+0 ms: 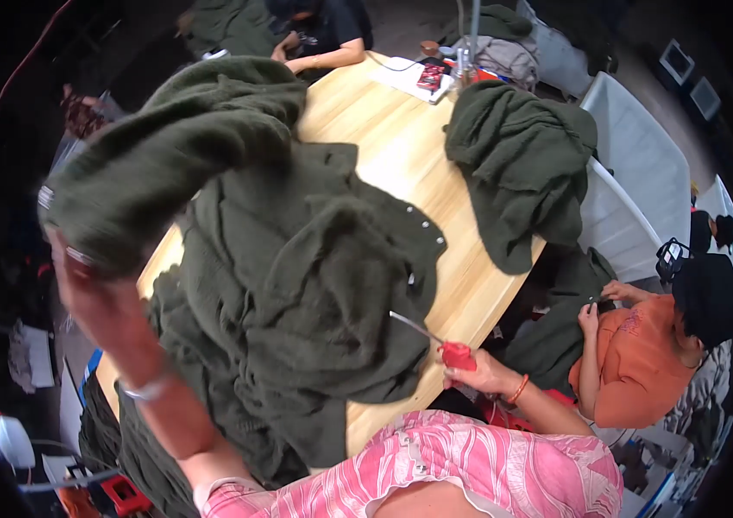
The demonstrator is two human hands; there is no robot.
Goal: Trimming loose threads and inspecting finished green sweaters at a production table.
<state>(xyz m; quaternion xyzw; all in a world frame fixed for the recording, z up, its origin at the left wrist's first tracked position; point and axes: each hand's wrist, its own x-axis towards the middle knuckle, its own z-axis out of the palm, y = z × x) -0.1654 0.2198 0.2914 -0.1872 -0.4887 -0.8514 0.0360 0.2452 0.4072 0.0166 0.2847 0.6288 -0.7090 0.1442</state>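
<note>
A dark green knit garment (323, 285) with small pale studs along one edge lies bunched over the wooden table (388, 164). At the far left my left hand (94, 285), smeared by motion, holds up a raised part of dark green fabric (168, 155); its fingers are mostly hidden by the cloth. My right hand (483, 373) is closed round the red grip of a thin metal tool (414, 324). The tool's slender tip points up and left over the garment. I cannot make out its exact kind.
Another dark green garment (517, 164) lies at the table's right edge, beside a white bin (634, 155). A person in orange (634, 354) handles green fabric on the right. Another person (332, 43) leans at the far edge, near papers and a red patterned object (432, 76).
</note>
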